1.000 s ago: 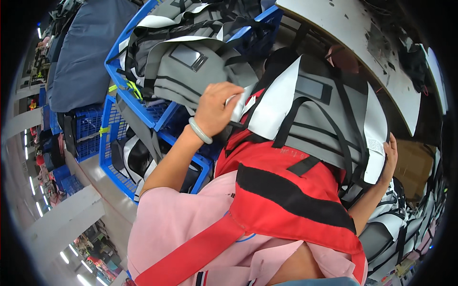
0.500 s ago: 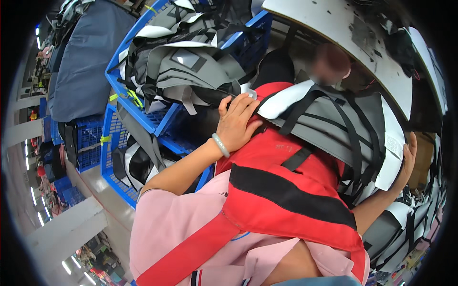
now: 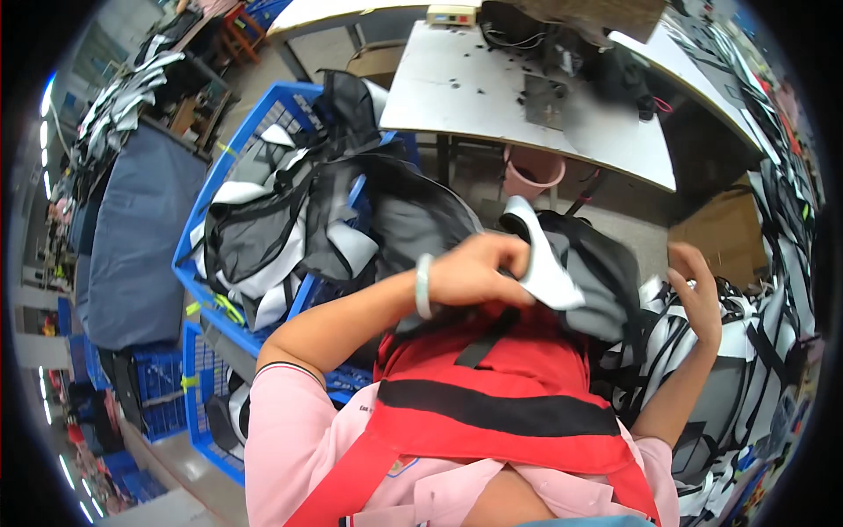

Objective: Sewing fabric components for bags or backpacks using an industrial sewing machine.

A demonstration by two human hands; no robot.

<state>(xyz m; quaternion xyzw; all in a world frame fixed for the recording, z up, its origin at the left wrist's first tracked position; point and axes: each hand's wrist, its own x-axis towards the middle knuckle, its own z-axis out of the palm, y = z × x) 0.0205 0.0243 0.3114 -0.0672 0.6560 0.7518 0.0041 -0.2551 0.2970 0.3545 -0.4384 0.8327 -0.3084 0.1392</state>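
A grey sewn fabric panel with a white edge lies over my lap, partly smeared by motion. My left hand, with a pale bangle at the wrist, is closed on the panel's white edge, thumb and fingers pinched together. To the right, my right hand is raised apart from the panel, its fingers loosely curved and nothing visible in them. Beneath the panel is the red apron that I wear. Dark grey mesh-like fabric lies beyond my left forearm.
At left, a blue crate holds grey, white and black sewn pieces. Ahead is a white worktable with dark scraps, above a pink bucket. On the right are a cardboard box and a heap of strapped grey-white pieces.
My left hand has moved right and closed on the panel's white edge. My right hand has come off the panel's far edge. The panel is bunched closer, and the view has shifted toward the worktable.
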